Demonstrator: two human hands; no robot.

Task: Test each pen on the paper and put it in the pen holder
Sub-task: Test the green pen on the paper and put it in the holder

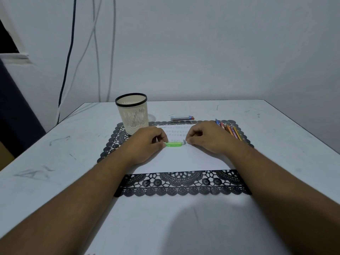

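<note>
Hands number two: left hand [147,142] and right hand [206,138] each pinch an end of one green pen [173,144], which lies left-to-right just above the paper [176,159]. One pen holder [132,113] stands upright beyond the paper's left corner; a handful of coloured pens [230,129] lie off its right edge, on a black lace mat [180,183]. White table [55,172], pale wall [202,52].

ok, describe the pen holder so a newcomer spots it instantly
Start at the black lace placemat in the middle of the white table. At its far left corner, just beyond the left hand, the pen holder stands upright. It is the only tall thing there: a cream mesh cup with a black rim.
</note>
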